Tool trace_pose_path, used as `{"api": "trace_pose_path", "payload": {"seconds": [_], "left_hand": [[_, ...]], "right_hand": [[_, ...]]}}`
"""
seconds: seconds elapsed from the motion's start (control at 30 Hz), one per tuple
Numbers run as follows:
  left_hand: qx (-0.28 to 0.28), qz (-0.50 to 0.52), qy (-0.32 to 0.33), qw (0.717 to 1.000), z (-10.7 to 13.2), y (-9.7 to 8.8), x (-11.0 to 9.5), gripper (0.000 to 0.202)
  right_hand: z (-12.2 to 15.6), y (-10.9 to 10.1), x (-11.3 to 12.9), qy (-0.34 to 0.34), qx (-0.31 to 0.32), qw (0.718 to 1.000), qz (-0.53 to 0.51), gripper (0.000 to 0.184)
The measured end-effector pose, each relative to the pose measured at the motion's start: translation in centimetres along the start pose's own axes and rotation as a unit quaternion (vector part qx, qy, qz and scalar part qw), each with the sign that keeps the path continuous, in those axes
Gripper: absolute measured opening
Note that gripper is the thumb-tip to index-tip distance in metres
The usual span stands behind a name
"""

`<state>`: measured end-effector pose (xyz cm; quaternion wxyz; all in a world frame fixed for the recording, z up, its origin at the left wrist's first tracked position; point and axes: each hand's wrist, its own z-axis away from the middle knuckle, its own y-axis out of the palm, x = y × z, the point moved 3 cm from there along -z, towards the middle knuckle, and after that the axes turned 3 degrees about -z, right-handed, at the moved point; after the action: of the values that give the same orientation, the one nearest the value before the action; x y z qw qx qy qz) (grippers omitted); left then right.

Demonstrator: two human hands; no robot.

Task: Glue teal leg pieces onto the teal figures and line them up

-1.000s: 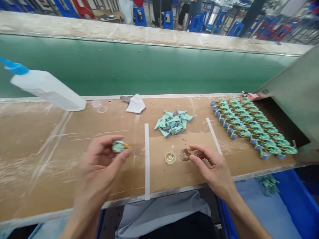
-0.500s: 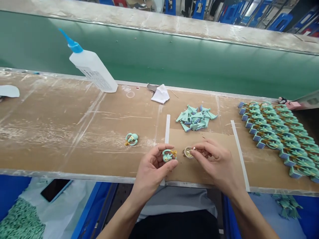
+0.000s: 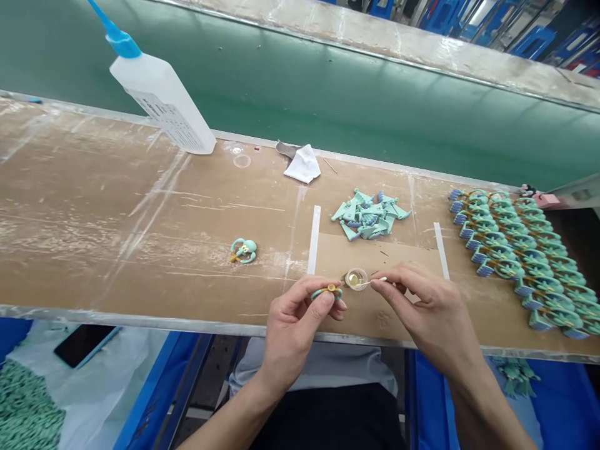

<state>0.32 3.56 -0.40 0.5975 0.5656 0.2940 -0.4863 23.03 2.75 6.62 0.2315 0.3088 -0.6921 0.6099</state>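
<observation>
The left hand [image 3: 293, 319] and the right hand [image 3: 424, 306] are apart, one on each side of a small clear cup [image 3: 356, 279] of yellowish liquid. The left thumb and fingers are closed on a mint-green ring [image 3: 328, 292] with a yellow piece on top, held just in front of the cup. The right thumb and fingers are pinched on a cotton swab [image 3: 379, 280], which reaches across to the cup (whether it touches the liquid is too small to tell).

The cup sits on a cardboard sheet [image 3: 375, 250] on the wooden workbench [image 3: 117, 206], between two white strips [image 3: 314, 240]. A second green ring [image 3: 243, 250] lies on the bench to the left. Beyond the cardboard is a heap of green pieces [image 3: 368, 215], and rows of finished green toys [image 3: 515, 262] fill the right side. Farther back are a white cloth [image 3: 304, 164] and a white bottle [image 3: 159, 94] with a blue nozzle, lying tilted against a green belt [image 3: 328, 112].
</observation>
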Motion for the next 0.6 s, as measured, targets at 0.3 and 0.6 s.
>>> {"api": "trace_pose_path", "payload": {"seconds": [0.3,0.6], "left_hand": [[-0.005,-0.033,0.014,0.999,0.0,0.3,-0.4,0.015],[-0.002,-0.069,0.02,0.997,-0.1,0.8,-0.6,0.013]], "right_hand": [[-0.2,-0.9,1.0,-0.056,0.1,0.993,0.031,0.024],[-0.1,-0.9,0.9,-0.037,0.053,0.998,0.02,0.02]]}}
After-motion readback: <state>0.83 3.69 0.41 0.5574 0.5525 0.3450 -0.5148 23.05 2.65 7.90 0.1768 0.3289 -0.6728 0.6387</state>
